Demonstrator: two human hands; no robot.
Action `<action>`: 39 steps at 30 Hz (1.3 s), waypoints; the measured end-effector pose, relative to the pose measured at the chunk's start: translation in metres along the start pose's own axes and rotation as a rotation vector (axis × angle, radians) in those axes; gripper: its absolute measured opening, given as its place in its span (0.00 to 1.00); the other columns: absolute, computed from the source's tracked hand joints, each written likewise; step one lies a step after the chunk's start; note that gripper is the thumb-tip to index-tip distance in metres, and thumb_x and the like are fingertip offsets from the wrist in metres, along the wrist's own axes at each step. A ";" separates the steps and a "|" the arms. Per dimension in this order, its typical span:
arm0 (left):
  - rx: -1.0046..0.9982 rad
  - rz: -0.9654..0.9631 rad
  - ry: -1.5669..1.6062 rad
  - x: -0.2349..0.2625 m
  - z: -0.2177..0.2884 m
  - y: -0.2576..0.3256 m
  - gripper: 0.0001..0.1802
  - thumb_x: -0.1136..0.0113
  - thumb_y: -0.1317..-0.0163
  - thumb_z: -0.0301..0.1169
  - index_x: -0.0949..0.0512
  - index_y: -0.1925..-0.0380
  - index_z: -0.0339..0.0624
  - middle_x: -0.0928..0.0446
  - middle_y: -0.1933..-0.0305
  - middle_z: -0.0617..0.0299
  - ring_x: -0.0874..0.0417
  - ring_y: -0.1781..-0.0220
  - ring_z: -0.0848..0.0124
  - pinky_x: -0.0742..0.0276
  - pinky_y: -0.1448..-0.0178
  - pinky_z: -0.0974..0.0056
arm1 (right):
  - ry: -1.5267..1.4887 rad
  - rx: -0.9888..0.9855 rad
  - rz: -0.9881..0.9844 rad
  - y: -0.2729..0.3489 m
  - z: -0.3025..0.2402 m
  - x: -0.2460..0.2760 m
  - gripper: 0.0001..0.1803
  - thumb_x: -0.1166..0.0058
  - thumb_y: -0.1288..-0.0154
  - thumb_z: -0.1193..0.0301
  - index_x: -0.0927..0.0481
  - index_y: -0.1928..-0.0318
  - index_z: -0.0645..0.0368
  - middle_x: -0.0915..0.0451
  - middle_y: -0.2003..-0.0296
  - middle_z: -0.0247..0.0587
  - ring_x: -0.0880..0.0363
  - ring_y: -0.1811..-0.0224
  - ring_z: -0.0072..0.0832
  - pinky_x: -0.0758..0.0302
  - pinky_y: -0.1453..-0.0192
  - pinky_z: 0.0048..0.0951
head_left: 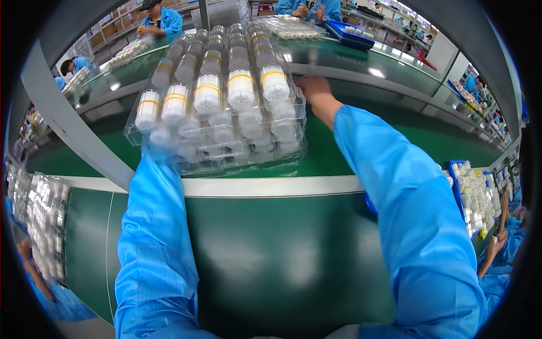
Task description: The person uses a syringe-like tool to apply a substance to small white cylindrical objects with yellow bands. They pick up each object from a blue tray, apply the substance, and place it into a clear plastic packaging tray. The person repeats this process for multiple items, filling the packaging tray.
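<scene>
A stack of clear plastic trays (220, 141), filled with rows of white cylinders banded in yellow (241, 87), is lifted above the green conveyor belt (339, 152). My right hand (315, 90) grips the stack's right far edge. My left hand is hidden under the stack's near left corner, and only its blue sleeve (152, 226) shows, reaching up to the trays. Both arms hold the stack tilted toward me.
A green worktop (271, 265) lies below my arms. A blue bin of white parts (477, 198) sits at the right, filled clear trays (42, 220) at the left. Co-workers in blue sit beside me and across the belt (161, 20). More trays (291, 28) lie beyond.
</scene>
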State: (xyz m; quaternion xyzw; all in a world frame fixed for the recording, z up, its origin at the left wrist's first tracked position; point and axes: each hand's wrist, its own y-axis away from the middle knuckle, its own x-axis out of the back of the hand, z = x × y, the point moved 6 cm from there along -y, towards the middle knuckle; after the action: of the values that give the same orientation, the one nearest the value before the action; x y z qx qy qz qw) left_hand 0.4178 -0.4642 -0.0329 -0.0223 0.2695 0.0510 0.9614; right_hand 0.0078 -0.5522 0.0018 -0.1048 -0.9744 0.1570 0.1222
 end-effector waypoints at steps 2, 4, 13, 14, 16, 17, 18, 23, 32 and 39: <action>-0.013 0.013 0.006 0.008 0.007 0.001 0.49 0.61 0.32 0.73 0.32 0.32 0.41 0.23 0.38 0.53 0.18 0.42 0.56 0.20 0.39 0.50 | -0.314 -0.276 -0.002 0.047 -0.028 0.003 0.05 0.47 0.41 0.76 0.20 0.68 0.66 0.19 0.77 0.45 0.19 0.76 0.32 0.25 0.71 0.33; -0.004 -0.013 0.030 -0.003 0.002 -0.003 0.48 0.61 0.32 0.73 0.32 0.32 0.41 0.23 0.38 0.53 0.18 0.42 0.56 0.20 0.39 0.50 | -0.329 -0.361 -0.213 0.099 -0.055 0.027 0.05 0.49 0.43 0.80 0.22 0.66 0.66 0.19 0.76 0.46 0.20 0.76 0.31 0.23 0.71 0.31; -0.004 -0.022 0.061 -0.012 -0.007 -0.011 0.47 0.61 0.31 0.72 0.31 0.33 0.43 0.23 0.39 0.54 0.18 0.42 0.56 0.20 0.39 0.50 | 0.501 0.554 -0.905 0.247 -0.117 -0.077 0.22 0.47 0.41 0.75 0.19 0.45 0.59 0.18 0.47 0.51 0.21 0.44 0.51 0.25 0.37 0.47; -0.015 -0.016 0.068 -0.010 -0.003 -0.011 0.47 0.61 0.31 0.72 0.31 0.33 0.43 0.23 0.39 0.54 0.18 0.42 0.56 0.20 0.39 0.50 | 0.504 0.572 -0.874 0.242 -0.116 -0.091 0.22 0.47 0.40 0.74 0.19 0.44 0.59 0.18 0.48 0.52 0.21 0.44 0.50 0.25 0.37 0.46; -0.032 -0.005 0.077 -0.007 0.000 -0.014 0.46 0.61 0.31 0.72 0.30 0.33 0.43 0.23 0.39 0.54 0.18 0.42 0.56 0.20 0.39 0.50 | 0.534 0.303 -0.897 0.220 -0.107 -0.100 0.23 0.48 0.37 0.72 0.21 0.40 0.57 0.17 0.49 0.55 0.20 0.44 0.52 0.25 0.38 0.47; -0.037 -0.009 0.082 -0.010 0.000 -0.016 0.46 0.61 0.31 0.72 0.30 0.33 0.43 0.22 0.39 0.54 0.18 0.42 0.56 0.20 0.39 0.50 | 0.507 0.324 -0.853 0.217 -0.103 -0.102 0.22 0.48 0.34 0.69 0.21 0.40 0.55 0.16 0.51 0.57 0.19 0.46 0.53 0.25 0.39 0.48; -0.040 -0.005 0.094 -0.010 0.000 -0.018 0.46 0.61 0.31 0.72 0.30 0.33 0.43 0.22 0.39 0.54 0.18 0.42 0.56 0.20 0.39 0.50 | 0.526 0.293 -0.850 0.215 -0.100 -0.103 0.21 0.48 0.33 0.68 0.21 0.40 0.55 0.16 0.51 0.57 0.19 0.46 0.53 0.25 0.39 0.48; -0.071 -0.014 0.133 -0.020 0.000 -0.031 0.45 0.62 0.31 0.71 0.30 0.33 0.44 0.22 0.39 0.55 0.18 0.43 0.56 0.20 0.39 0.50 | 0.625 0.226 -0.728 0.191 -0.100 -0.096 0.16 0.46 0.31 0.64 0.18 0.47 0.57 0.16 0.57 0.58 0.18 0.51 0.56 0.24 0.43 0.51; -0.174 -0.185 0.205 -0.059 -0.011 -0.053 0.41 0.65 0.26 0.67 0.31 0.32 0.47 0.23 0.38 0.57 0.20 0.40 0.56 0.24 0.34 0.49 | 0.712 0.231 -0.499 0.123 -0.067 -0.098 0.19 0.45 0.30 0.58 0.17 0.56 0.63 0.16 0.61 0.63 0.18 0.54 0.58 0.25 0.46 0.53; -0.221 -0.277 0.234 -0.063 -0.027 -0.077 0.36 0.60 0.24 0.61 0.40 0.26 0.51 0.33 0.26 0.56 0.33 0.27 0.56 0.42 0.23 0.45 | 0.736 0.220 -0.368 0.036 -0.027 -0.134 0.25 0.45 0.30 0.52 0.18 0.52 0.65 0.17 0.53 0.64 0.20 0.47 0.59 0.25 0.42 0.52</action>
State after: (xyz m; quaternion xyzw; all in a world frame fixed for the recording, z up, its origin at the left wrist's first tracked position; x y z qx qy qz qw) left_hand 0.3591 -0.5477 -0.0220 -0.1702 0.3663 -0.0553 0.9131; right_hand 0.1482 -0.5440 -0.0127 0.0355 -0.8457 0.1876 0.4983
